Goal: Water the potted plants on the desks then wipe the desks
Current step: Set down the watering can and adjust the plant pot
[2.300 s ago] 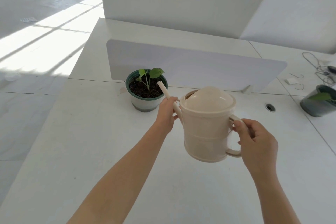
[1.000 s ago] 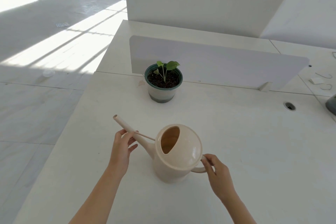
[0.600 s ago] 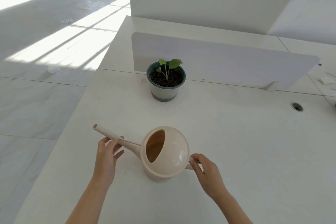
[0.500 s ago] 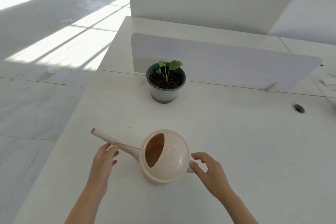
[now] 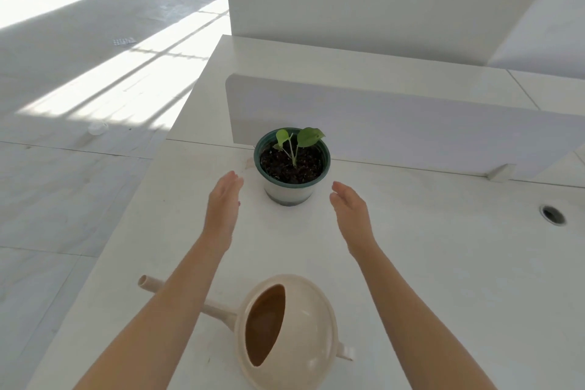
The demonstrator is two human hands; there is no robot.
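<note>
A small green-leafed plant in a green-rimmed white pot stands on the white desk, close to the low divider panel. My left hand is stretched out flat just left of the pot, a short gap away. On the pot's right, my right hand mirrors it, fingers straight, also not touching. A beige watering can stands on the desk near me, between my forearms, with its spout pointing left and partly hidden by my left arm. Neither hand holds anything.
A white divider panel runs across behind the pot, with another desk surface beyond it. A round cable hole sits at the right. The desk's left edge drops to a sunlit tiled floor.
Both hands let go of the watering can, which now stands on the desk, and have moved forward to either side of the pot.
</note>
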